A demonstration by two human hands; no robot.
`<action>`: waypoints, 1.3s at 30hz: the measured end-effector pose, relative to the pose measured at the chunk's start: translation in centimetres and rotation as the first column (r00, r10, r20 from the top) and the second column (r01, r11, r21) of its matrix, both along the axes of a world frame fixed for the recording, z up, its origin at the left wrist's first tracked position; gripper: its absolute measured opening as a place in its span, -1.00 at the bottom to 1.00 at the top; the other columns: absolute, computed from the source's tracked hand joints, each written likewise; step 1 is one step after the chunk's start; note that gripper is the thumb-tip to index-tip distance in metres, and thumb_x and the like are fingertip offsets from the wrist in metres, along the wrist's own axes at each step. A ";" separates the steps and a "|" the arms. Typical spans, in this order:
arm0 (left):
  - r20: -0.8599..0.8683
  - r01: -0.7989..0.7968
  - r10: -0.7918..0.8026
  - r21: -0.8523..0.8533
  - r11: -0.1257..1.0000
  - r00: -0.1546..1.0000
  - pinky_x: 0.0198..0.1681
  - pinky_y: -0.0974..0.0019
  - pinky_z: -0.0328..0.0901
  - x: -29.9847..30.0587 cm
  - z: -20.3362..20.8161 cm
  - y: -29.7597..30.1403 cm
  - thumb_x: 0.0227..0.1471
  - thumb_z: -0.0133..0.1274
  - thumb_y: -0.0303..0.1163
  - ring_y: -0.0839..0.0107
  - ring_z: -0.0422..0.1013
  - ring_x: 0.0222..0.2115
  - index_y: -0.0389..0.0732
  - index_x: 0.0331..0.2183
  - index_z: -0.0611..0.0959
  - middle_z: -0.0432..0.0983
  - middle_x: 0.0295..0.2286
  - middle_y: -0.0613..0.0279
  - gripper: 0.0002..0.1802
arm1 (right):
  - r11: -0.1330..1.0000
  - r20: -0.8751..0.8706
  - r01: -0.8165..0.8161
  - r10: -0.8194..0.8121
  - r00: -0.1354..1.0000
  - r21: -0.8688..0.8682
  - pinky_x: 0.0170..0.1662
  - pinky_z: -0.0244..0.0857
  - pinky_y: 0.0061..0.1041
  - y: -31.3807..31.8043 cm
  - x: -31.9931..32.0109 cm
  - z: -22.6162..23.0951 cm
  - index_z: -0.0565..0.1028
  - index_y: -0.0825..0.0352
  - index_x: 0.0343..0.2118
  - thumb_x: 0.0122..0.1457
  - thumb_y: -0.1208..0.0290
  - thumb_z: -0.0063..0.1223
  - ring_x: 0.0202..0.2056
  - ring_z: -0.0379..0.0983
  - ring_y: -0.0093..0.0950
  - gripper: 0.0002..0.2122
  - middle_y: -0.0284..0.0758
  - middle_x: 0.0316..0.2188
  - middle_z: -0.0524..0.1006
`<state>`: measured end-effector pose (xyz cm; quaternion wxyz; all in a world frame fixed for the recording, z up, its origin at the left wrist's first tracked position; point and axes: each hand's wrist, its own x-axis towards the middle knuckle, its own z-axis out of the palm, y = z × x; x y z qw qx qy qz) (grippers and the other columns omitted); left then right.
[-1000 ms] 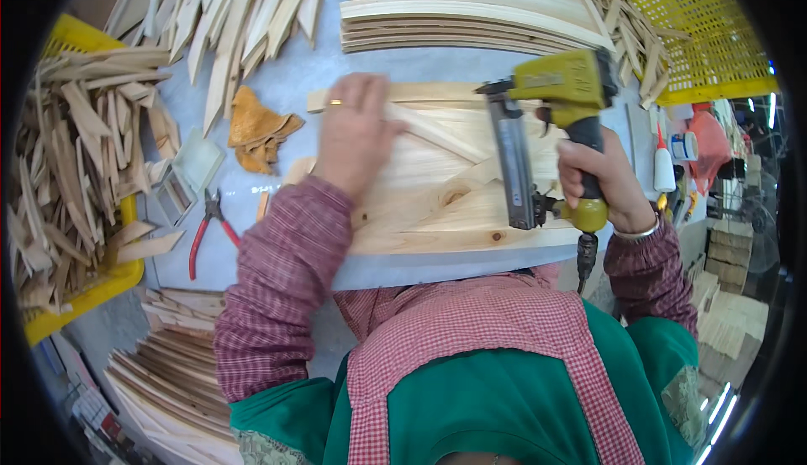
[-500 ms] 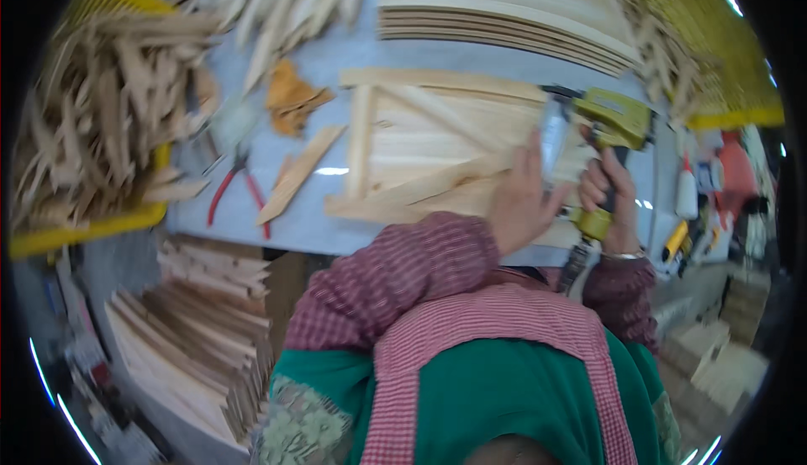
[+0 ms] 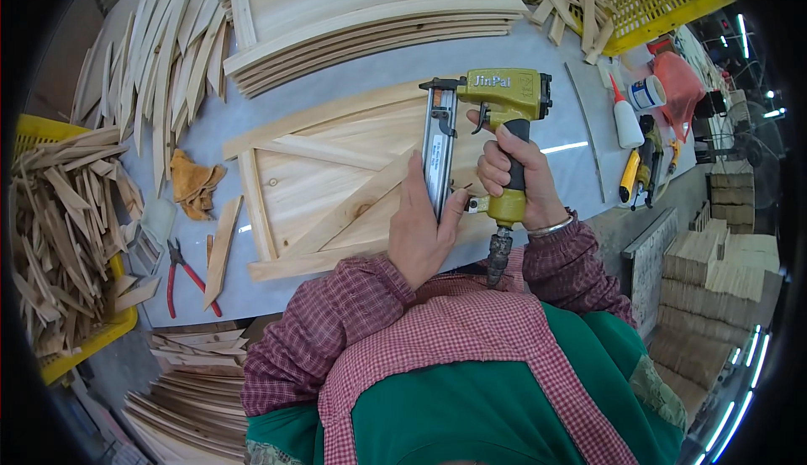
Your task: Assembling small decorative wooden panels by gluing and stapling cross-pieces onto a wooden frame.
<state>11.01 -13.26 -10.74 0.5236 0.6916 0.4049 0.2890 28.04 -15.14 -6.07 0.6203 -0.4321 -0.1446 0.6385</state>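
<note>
My right hand (image 3: pixel 523 171) is wrapped around the black grip of an olive-green pneumatic nail gun (image 3: pixel 504 87), held in front of my chest. Its long silver magazine slants down toward me, and a dark hose fitting hangs from the grip's lower end. My left hand (image 3: pixel 422 228) has the lower part of the magazine between its thumb and fingers. Beneath the gun lies a pale wooden panel (image 3: pixel 336 192) framed with strips; two slanted strips meet on its face in a V shape. My hands and the gun hide the panel's right part.
Behind stands a stack of similar panels (image 3: pixel 378 11). Loose wood strips (image 3: pixel 172 53) and a yellow crate (image 3: pixel 124 330) of offcuts lie left, near an orange cloth (image 3: pixel 195 183) and red-handled pliers (image 3: pixel 189 278). At right are a white glue bottle (image 3: pixel 626 122) and a yellow cutter (image 3: pixel 629 175).
The view has swung, so the panel and nail gun appear further left and tilted. Both hands remain on the gun, and the blur has cleared.
</note>
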 end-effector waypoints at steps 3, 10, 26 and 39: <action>-0.011 -0.001 0.000 -0.007 1.000 1.000 -0.16 0.12 0.32 -0.1 -0.1 -0.3 0.07 0.02 -0.15 -0.11 0.34 -0.14 -0.41 0.16 0.00 0.23 -0.05 -0.31 -0.16 | 0.999 -0.069 -0.018 0.020 0.997 0.028 -0.61 0.18 -0.63 0.0 0.3 -0.4 0.22 0.41 0.10 0.22 0.32 -0.07 -0.67 0.17 -0.66 -0.57 -0.50 -0.68 0.19; -0.074 -0.011 0.034 0.296 0.955 0.997 -0.11 0.13 0.27 -0.8 1.1 0.2 0.00 0.08 -0.22 0.00 0.32 -0.12 -0.39 0.12 0.16 0.27 -0.06 -0.16 -0.23 | 0.999 -0.038 -0.007 0.009 0.999 0.046 -0.64 0.12 -0.70 0.0 -0.1 0.1 0.11 0.45 0.17 0.25 0.27 -0.14 -0.68 0.10 -0.72 -0.50 -0.54 -0.69 0.14; 0.027 0.016 -0.088 0.892 0.451 0.996 -0.01 -0.01 0.12 0.8 3.2 4.9 -0.01 0.04 -0.23 0.13 0.29 -0.11 -0.27 -0.07 0.50 0.36 -0.15 0.08 -0.53 | 0.995 -0.090 0.032 -0.023 0.996 0.099 -0.60 0.14 -0.68 -0.2 -0.9 2.3 0.21 0.37 0.09 0.28 0.23 -0.20 -0.67 0.12 -0.73 -0.59 -0.56 -0.68 0.14; -0.076 0.034 0.034 0.749 0.662 0.997 -0.02 0.08 0.15 -0.8 1.5 10.8 0.05 0.00 -0.19 0.05 0.28 -0.12 -0.31 -0.07 0.45 0.34 -0.16 -0.06 -0.52 | 0.993 0.825 -0.018 0.109 0.554 -0.119 -0.50 0.30 -0.51 -3.8 5.9 8.2 0.38 0.39 -0.26 0.08 0.17 0.16 -0.61 0.34 -0.58 -0.63 -0.38 -0.61 0.41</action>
